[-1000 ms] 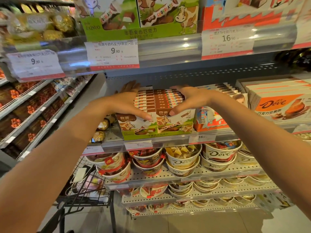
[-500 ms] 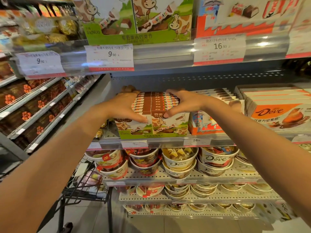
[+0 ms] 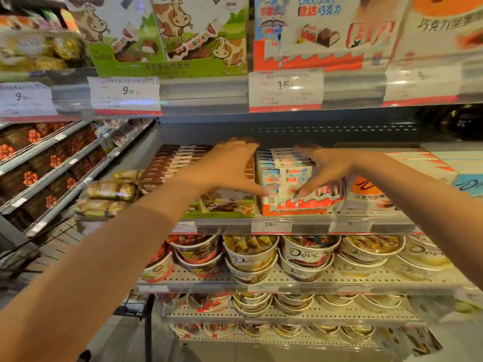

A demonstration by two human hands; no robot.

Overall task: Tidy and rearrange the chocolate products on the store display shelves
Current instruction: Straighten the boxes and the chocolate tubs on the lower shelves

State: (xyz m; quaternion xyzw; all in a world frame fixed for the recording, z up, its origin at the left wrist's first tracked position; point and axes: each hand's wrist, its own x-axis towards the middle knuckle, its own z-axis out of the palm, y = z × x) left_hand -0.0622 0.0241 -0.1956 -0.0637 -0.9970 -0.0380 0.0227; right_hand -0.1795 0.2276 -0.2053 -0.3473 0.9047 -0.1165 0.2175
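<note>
A row of white, blue and red chocolate boxes (image 3: 287, 178) stands on the middle shelf (image 3: 313, 227). To their left sits the green cow-print chocolate tray (image 3: 222, 203) with brown packs (image 3: 170, 163) lined up behind it. My left hand (image 3: 230, 165) lies spread over the seam between the tray and the boxes, its thumb touching the front box's left edge. My right hand (image 3: 329, 168) is spread over the right side of that row, fingers across the tops and thumb on the front face. Motion blur hides the fingertips.
Orange Dove boxes (image 3: 366, 192) stand right of the row and gold-wrapped chocolates (image 3: 109, 190) lie at the shelf's left end. Dove cups (image 3: 308, 254) fill the shelves below. An upper shelf with price tags (image 3: 285, 90) overhangs. A wire cart (image 3: 136, 304) stands low left.
Both hands let go of the cow-print packs and moved right onto the white, blue and red boxes. The camera has moved closer to the shelf.
</note>
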